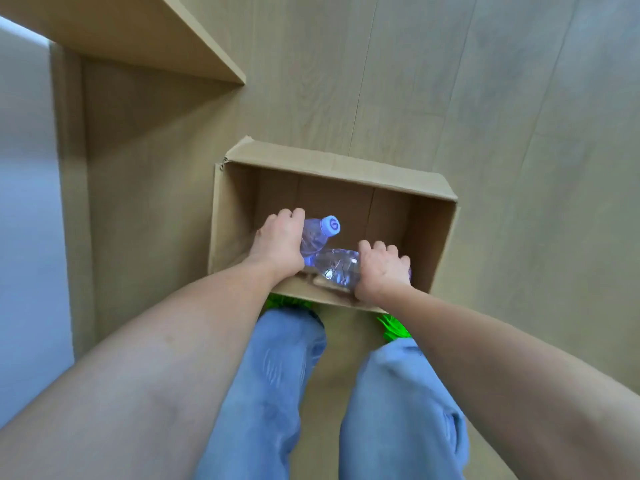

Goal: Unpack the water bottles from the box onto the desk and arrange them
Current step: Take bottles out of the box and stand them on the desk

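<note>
The floor [485, 98] is of pale wood planks in soft, even light. Far beyond and to the left of the hands stands light wooden furniture with 1 flat top [145, 29] and 1 upright side panel [71, 188].

Our arms: both bare, stretched forward and downward, converging from the lower corners toward the middle of the view. Our left hand [278, 245]: back turned up, fingers [292, 214] curled over and closed in a grasp, thumb out of sight beneath. Our right hand [382, 268]: back turned up, set a little lower and nearer than the left, knuckles raised, fingers bent down in a closed grip. The two hands sit near each other but apart. Our legs: in blue jeans, knees below the forearms
</note>
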### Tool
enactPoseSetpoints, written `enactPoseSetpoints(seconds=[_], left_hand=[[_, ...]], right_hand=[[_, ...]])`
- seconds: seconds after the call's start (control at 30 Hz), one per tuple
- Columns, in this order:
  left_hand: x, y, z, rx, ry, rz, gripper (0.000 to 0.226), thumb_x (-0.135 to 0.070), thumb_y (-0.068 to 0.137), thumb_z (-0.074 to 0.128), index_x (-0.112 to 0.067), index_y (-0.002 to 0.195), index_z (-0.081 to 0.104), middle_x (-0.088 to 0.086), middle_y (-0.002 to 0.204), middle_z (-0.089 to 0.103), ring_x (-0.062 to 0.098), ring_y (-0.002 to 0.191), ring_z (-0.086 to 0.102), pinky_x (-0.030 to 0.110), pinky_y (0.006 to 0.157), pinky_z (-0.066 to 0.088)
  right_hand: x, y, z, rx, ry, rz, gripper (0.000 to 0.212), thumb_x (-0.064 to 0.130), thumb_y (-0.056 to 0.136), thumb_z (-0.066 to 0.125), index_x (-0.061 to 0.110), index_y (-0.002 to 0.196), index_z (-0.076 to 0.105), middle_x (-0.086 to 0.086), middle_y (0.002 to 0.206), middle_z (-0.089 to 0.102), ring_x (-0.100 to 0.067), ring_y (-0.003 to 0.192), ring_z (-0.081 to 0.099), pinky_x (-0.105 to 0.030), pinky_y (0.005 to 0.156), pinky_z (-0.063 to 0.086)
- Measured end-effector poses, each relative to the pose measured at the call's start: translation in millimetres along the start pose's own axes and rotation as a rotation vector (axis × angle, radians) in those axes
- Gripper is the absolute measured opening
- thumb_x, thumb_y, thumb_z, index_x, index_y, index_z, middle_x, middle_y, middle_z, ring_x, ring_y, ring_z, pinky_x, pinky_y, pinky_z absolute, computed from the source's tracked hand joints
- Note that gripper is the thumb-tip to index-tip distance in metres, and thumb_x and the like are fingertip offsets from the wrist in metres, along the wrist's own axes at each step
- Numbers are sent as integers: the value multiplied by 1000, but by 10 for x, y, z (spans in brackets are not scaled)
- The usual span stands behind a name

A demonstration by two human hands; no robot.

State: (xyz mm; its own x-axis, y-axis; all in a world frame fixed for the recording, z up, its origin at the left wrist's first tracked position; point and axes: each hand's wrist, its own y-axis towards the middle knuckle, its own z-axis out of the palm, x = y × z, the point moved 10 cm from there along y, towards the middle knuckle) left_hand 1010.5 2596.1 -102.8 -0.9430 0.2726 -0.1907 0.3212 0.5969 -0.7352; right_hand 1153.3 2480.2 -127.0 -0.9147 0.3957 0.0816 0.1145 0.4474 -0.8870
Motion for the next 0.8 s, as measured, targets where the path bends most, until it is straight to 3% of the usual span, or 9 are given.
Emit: enactPoseSetpoints(seconds=[0.1, 0.33, 0.5, 0.67, 0.73, 0.8], left_hand=[[-204, -402, -562, -25, -44, -11, 46, -13, 65, 73, -18, 99, 41, 2, 98, 47, 27, 93, 50, 34, 64, 39], [-663, -1396, -2259, -136, -167, -92, 50, -13, 59, 75, -22, 93, 39, -4, 93, 45, 22, 85, 47, 31, 59, 37], [-890, -2221, -3493, -235, -246, -144, 50, -14, 51, 73, -23, 90, 41, -4, 89, 54, 23, 80, 57, 31, 57, 49], [-1018, -3173, -4457, -381, -307, -190, 56, -19, 45, 78, -24, 89, 43, -4, 81, 55, 14, 69, 56, 24, 45, 35], [-1030, -3569, -4724, -443, -331, -224, 61, -20, 45, 80, -26, 94, 45, -4, 84, 57, 15, 70, 56, 24, 47, 38], [-1015, -3961, -4913, -498, -372, -251, 66, -22, 42, 83, -28, 98, 48, -4, 88, 60, 17, 76, 60, 27, 56, 50]], right_hand=[[-105, -579, -400, -14, 81, 40, 55, 29, 74, 73, 21, 119, 42, -5, 117, 49, -30, 112, 47, -45, 84, 41], [-89, -1855, -1784, -145, 138, 15, 54, 24, 70, 70, 21, 116, 43, -3, 113, 49, -28, 112, 48, -41, 84, 44], [-61, -2734, -2821, -269, 227, -63, 58, 26, 62, 75, 19, 113, 46, -5, 111, 52, -29, 109, 52, -43, 86, 52], [11, -3576, -3653, -373, 286, -169, 65, 25, 52, 79, 21, 110, 47, -1, 99, 54, -23, 92, 54, -29, 63, 45], [99, -3904, -3933, -410, 313, -220, 67, 25, 51, 81, 23, 109, 48, 1, 95, 53, -21, 86, 54, -27, 53, 37], [233, -4226, -4168, -446, 325, -275, 69, 26, 50, 82, 23, 110, 49, 2, 95, 55, -19, 85, 54, -25, 50, 33]])
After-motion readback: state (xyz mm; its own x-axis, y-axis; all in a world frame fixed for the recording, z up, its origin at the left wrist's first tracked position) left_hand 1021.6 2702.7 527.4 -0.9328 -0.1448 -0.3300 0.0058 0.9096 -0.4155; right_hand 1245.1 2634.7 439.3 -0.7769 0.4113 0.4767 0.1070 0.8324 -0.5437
